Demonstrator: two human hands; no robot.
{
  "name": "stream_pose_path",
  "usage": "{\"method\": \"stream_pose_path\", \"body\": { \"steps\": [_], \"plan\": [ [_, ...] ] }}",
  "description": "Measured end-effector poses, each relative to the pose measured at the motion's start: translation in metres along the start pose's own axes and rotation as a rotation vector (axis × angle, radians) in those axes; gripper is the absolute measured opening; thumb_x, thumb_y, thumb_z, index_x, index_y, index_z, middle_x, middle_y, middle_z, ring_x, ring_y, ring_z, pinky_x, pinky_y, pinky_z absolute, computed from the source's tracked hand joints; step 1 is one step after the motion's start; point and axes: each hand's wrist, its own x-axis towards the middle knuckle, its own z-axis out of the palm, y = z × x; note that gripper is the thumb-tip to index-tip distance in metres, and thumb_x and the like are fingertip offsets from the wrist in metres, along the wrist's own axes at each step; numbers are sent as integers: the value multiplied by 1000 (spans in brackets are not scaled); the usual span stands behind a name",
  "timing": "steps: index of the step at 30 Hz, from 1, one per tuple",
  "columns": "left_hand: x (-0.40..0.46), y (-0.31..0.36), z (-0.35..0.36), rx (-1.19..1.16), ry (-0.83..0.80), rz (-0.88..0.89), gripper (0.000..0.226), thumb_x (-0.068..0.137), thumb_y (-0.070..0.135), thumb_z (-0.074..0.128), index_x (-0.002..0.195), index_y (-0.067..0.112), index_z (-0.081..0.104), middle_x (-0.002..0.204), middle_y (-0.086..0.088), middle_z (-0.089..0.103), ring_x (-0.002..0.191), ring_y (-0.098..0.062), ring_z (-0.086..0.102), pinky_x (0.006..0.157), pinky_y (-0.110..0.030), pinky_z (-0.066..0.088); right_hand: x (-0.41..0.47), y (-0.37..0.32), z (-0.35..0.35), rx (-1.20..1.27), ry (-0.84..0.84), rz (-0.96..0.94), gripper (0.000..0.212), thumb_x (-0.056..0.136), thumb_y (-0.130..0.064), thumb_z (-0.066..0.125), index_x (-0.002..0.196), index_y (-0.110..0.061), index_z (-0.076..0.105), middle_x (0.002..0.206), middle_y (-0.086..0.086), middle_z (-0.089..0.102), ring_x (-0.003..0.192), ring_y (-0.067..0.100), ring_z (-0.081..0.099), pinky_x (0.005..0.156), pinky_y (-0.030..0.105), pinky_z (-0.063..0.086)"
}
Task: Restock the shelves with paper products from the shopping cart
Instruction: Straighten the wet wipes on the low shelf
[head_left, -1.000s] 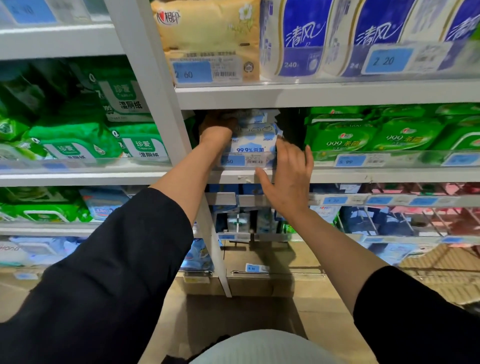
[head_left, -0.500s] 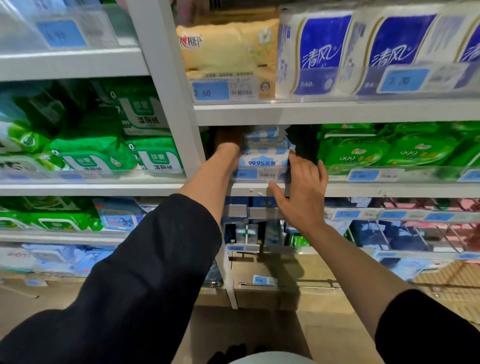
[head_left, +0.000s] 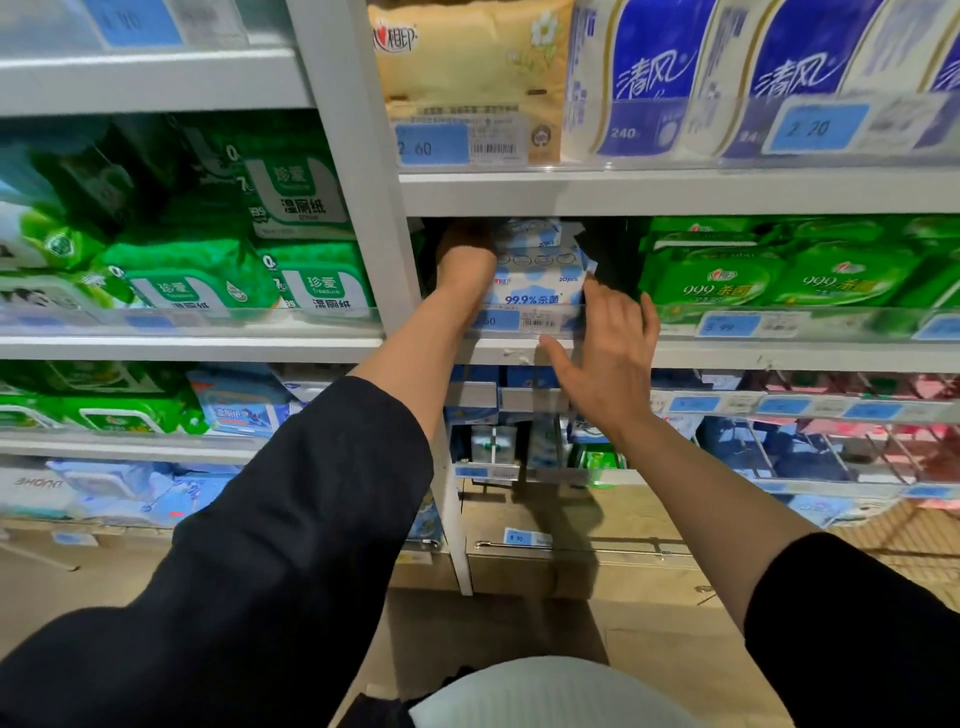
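Observation:
A small stack of blue-and-white wet wipe packs (head_left: 540, 283) marked 99.9% sits on the middle shelf (head_left: 727, 358), just right of the white upright post (head_left: 358, 197). My left hand (head_left: 464, 254) reaches deep into the shelf against the left side of the stack; its fingers are hidden in the shadow behind the packs. My right hand (head_left: 605, 345) is in front of the stack's right side, fingers straight and spread, fingertips at the lower pack's edge.
Green wipe packs (head_left: 748, 275) fill the shelf to the right, with a dark gap between them and the stack. More green packs (head_left: 208, 249) lie left of the post. Yellow tissues (head_left: 467, 67) and blue toilet rolls (head_left: 727, 78) stand above. Lower shelves hold small packets.
The view has shifted slightly. Both hands stay at the stack; my right hand has eased a little back from the packs' right side.

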Motion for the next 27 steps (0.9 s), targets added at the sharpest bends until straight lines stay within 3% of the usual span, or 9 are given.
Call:
{"method": "stream_pose_path", "body": {
  "steps": [3,5,7,9,13,20,24,27],
  "plan": [
    [-21,-9,-1,312,107,258,35,98,10,42,64,14,37,70,-2,47,70,-19,52,62,-29,44,0,0,-1,20,13,-7,69,84,-48,51,133,0,51,118,15,61,113,33,53,114,45,15],
    [-37,-25,1,444,182,418,29,100,19,42,72,13,41,84,-7,55,87,-26,57,92,-43,46,0,-2,-1,36,7,7,67,85,-48,53,133,-1,50,115,14,61,112,33,53,114,44,14],
    [-41,-41,3,561,252,481,22,101,27,39,93,9,47,100,-10,59,103,-28,56,117,-48,14,1,-5,-2,51,-3,31,66,84,-46,57,133,-2,50,115,13,60,115,33,51,115,46,12],
    [-42,-45,3,580,249,480,25,101,30,39,103,6,47,104,-9,61,108,-26,56,117,-44,-3,2,-9,-2,65,-24,54,66,83,-44,59,134,-3,49,117,13,59,120,32,48,117,48,9],
    [-34,-41,-2,471,211,426,30,100,33,44,106,4,46,109,-11,64,112,-28,55,116,-40,1,1,-14,-2,79,-70,81,67,85,-44,56,138,-5,44,122,11,57,127,30,42,117,49,2],
    [-41,-52,-2,527,226,501,34,95,23,54,121,4,45,124,-13,53,118,-28,51,114,-42,13,1,-14,1,81,-83,79,66,88,-41,58,141,-7,41,129,10,54,131,29,38,118,49,2],
    [-57,-75,15,527,347,799,55,91,16,54,142,0,37,147,-19,38,138,-30,33,120,-45,3,-9,-3,-11,143,13,46,61,89,-36,53,141,-6,43,137,13,51,131,29,37,118,49,14],
    [-69,-86,40,467,252,1094,52,87,11,53,137,-1,45,146,-19,42,139,-31,34,120,-46,12,-16,31,-30,87,210,64,55,87,-27,56,136,-4,47,139,17,48,129,33,38,112,50,27]
  ]
}}
